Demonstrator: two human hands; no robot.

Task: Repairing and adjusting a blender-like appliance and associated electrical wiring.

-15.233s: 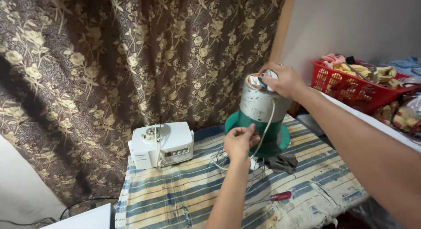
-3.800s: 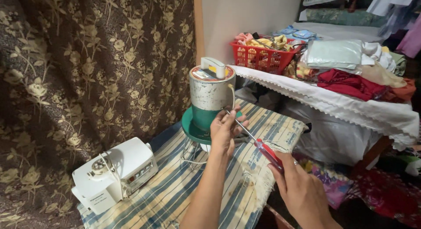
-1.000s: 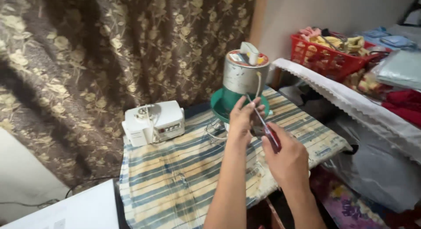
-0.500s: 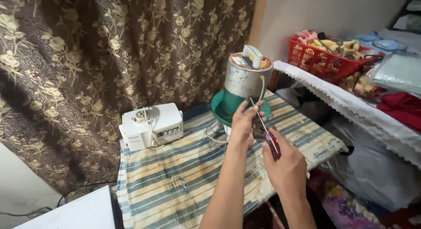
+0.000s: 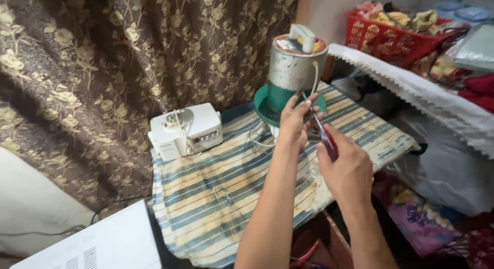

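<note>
- Noted a brown flowered curtain (image 5: 103,53) across the far left and the back, with the corner of a white vented box (image 5: 103,246) low at the left edge.
- Found a small white appliance (image 5: 185,130) standing on the striped cloth (image 5: 221,197), well apart from both hands and untouched.
- Reached forward with the left hand (image 5: 296,122) to the foot of the metal drum appliance (image 5: 296,68), which stood upright on its green base at the back of the striped cloth.
- Kept the left fingers narrowed and curled beside the tool's shaft, thumb raised; could not tell whether they pinched the shaft, a small part or only steadied the spot.
- Saw a white cord (image 5: 313,76) running down the drum's side, just behind those fingers.
- Gripped a red-handled screwdriver (image 5: 323,135) in the right hand (image 5: 347,168), closed firmly round the handle, shaft angled up and away toward the drum's lower side.
- Judged the step in hand as seating the tip on a fastener low on the drum, with the left hand guiding; the fastener itself lay hidden behind the fingers.
- Judged that the next move called for the tip square in its slot, steady pressure along the shaft, the drum braced against turning on the soft cloth, and the cord kept out from under the blade.
- Left the red basket (image 5: 396,40) of oddments and the lace-edged white cloth (image 5: 411,89) at the right out of play.
</note>
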